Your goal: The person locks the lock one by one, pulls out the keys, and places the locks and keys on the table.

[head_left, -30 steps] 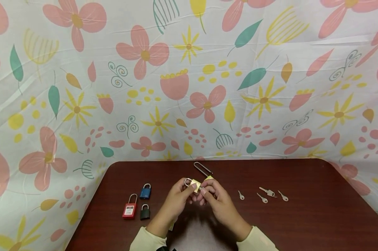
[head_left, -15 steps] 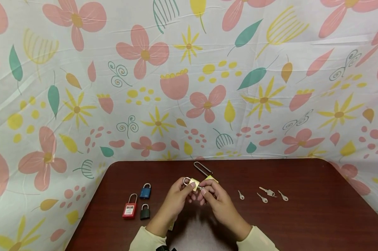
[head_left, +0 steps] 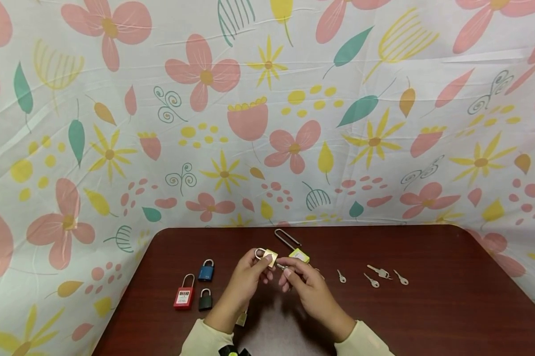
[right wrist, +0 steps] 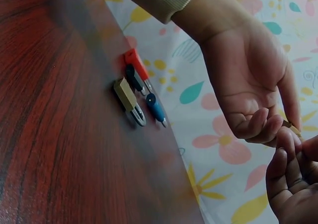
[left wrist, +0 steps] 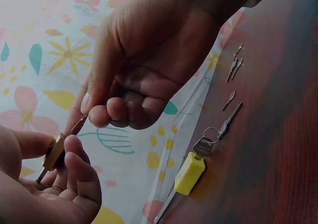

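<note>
My left hand point(head_left: 245, 276) holds a small brass padlock point(head_left: 271, 257) between thumb and fingers, its silver shackle pointing left and its keyhole end facing my other hand. With thumb and index finger, my right hand point(head_left: 306, 284) pinches a small silver key point(head_left: 281, 266), its blade directed at the padlock. In the left wrist view, the key's blade point(left wrist: 78, 124) is right at the edge of the padlock point(left wrist: 54, 153). Behind my right fingers a yellow padlock point(head_left: 300, 255) with a long shackle lies on the table; a key point(left wrist: 203, 147) on a ring sits in its end.
To the left lie a blue padlock point(head_left: 206, 271), a red padlock point(head_left: 184, 298) and a black padlock point(head_left: 205, 300). Another brass padlock point(head_left: 241, 318) shows partly beside my left wrist. Several loose keys point(head_left: 383, 273) lie on the right of the dark wooden table point(head_left: 449, 306). A flowered cloth point(head_left: 267, 148) hangs behind.
My left hand has shifted left with the brass padlock. A gap now shows in the head view between padlock and key, which met before. More of the yellow padlock is visible.
</note>
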`<move>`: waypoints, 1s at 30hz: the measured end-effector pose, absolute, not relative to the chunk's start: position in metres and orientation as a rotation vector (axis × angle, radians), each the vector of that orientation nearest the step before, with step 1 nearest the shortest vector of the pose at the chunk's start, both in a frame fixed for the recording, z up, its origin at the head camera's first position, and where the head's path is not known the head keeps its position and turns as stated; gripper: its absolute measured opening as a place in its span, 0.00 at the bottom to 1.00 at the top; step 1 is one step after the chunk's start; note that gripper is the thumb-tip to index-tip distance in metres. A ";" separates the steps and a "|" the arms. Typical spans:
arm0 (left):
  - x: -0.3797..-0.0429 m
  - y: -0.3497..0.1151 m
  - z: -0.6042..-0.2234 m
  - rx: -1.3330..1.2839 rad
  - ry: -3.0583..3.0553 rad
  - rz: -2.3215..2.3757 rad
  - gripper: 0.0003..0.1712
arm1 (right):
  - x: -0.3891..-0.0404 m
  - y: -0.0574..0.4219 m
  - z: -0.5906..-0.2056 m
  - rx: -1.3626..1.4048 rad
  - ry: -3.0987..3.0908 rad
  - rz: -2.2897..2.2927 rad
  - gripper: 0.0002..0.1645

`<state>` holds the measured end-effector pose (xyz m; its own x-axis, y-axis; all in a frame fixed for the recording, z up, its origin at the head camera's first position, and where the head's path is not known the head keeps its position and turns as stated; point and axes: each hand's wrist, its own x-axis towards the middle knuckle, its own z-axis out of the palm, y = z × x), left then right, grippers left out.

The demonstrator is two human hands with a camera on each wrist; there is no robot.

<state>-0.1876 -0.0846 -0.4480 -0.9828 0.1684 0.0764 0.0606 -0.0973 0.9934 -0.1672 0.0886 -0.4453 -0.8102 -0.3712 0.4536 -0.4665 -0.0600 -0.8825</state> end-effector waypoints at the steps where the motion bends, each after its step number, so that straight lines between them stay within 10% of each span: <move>1: -0.188 -0.085 -0.448 0.257 2.062 2.259 0.11 | -0.169 0.089 -0.449 0.947 -2.097 2.027 0.15; 30: -0.187 -0.113 -0.422 0.184 2.044 2.330 0.12 | -0.185 0.127 -0.440 0.732 -1.970 2.073 0.11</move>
